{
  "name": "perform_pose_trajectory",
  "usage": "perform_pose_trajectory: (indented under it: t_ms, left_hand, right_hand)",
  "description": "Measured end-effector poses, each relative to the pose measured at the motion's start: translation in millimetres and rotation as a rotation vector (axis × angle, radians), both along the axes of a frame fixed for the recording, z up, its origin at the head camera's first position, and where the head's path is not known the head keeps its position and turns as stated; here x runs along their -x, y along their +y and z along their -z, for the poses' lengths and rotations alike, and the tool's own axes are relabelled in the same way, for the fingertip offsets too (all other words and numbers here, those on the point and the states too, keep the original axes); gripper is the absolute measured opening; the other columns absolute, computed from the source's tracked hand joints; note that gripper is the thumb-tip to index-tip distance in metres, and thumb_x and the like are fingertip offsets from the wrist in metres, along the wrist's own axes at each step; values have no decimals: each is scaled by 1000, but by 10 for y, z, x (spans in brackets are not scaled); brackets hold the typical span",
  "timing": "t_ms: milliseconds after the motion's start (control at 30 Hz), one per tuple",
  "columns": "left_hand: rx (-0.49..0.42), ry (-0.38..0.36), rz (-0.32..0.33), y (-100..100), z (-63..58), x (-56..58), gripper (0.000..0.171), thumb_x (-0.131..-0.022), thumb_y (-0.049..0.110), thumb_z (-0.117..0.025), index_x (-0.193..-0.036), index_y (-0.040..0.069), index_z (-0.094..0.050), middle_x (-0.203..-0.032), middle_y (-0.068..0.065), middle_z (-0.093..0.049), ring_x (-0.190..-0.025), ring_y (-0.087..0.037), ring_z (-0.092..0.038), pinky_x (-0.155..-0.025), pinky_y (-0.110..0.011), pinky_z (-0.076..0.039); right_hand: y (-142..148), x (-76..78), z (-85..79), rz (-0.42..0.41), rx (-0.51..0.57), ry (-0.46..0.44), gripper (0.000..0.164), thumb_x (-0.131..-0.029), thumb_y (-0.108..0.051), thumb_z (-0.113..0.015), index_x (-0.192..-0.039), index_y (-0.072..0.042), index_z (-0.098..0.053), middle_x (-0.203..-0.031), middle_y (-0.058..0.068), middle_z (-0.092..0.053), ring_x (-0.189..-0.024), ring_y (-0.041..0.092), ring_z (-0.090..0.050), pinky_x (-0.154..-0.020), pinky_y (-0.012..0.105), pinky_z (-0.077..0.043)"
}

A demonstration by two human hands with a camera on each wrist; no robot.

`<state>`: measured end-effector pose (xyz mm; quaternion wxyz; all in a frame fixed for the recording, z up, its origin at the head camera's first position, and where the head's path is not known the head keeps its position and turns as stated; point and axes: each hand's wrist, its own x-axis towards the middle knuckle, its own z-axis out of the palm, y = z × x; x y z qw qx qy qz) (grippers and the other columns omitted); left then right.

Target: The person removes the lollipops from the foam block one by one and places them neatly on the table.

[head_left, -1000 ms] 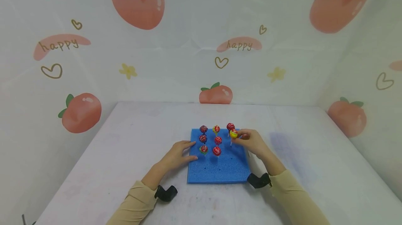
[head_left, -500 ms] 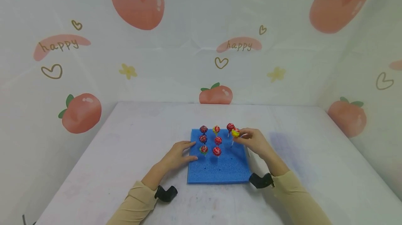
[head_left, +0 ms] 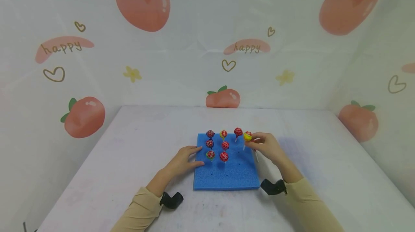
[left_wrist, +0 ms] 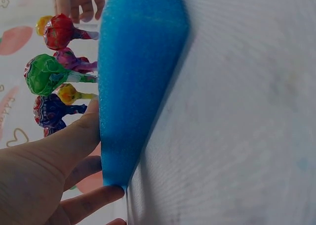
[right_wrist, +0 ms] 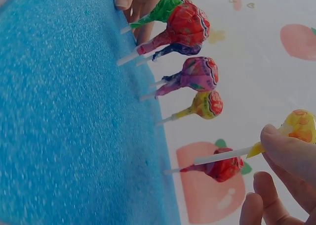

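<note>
A blue foam block [head_left: 227, 179] lies on the table with several wrapped lollipops upright in it. My right hand [head_left: 270, 148] pinches a yellow lollipop [head_left: 248, 136] near its head, over the block's right part. In the right wrist view the white stick [right_wrist: 222, 157] of this lollipop points toward the foam, its lower end bare. Behind it stands a dark red lollipop [right_wrist: 224, 166], the back right one. My left hand [head_left: 182, 160] rests against the block's left edge with fingers spread. Its thumb is by the top edge and a fingertip touches the side, in the left wrist view.
Two columns of lollipops stand at left and centre, among them a green-wrapped one [left_wrist: 45, 75] and a red one [head_left: 224, 156]. Small holes [head_left: 226, 175] mark the front of the foam. A white stick [head_left: 257, 156] shows by the block's right edge, partly hidden by the right hand.
My right hand has moved a little to the right, taking the yellow lollipop along, away from the dark red one. The left hand and the block have stayed put.
</note>
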<state>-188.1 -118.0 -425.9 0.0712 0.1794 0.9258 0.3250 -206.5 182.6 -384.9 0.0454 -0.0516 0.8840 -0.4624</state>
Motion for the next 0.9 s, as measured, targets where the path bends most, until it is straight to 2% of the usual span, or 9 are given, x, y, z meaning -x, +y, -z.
perform_pose_trajectory:
  t_ms: [333,533,900]
  left_hand:
    - [4,0,3,-4,-7,-11,61,-82,35,-66,-132,6,-48,-134,-18,-47,-129,-36,-38,-106,-51,-32]
    - [-6,-5,15,-11,-8,-13,60,-82,34,-66,-132,7,-48,-134,-18,-46,-128,-37,-38,-106,-51,-33]
    - [-7,-1,9,-10,-9,-9,60,-82,34,-65,-132,6,-48,-134,-18,-47,-128,-36,-38,-106,-51,-32]
  right_hand:
    - [118,-4,11,15,-14,19,32,-83,-28,-66,-102,-1,-64,-109,18,-61,-92,24,-57,-77,32,-51]
    - [162,-16,-14,34,-9,9,34,-83,-29,-65,-102,-1,-64,-114,20,-59,-97,27,-57,-79,36,-51]
    - [306,18,11,108,-65,-68,47,-84,-38,-63,-114,-2,-60,-124,21,-54,-109,35,-51,-89,49,-47]
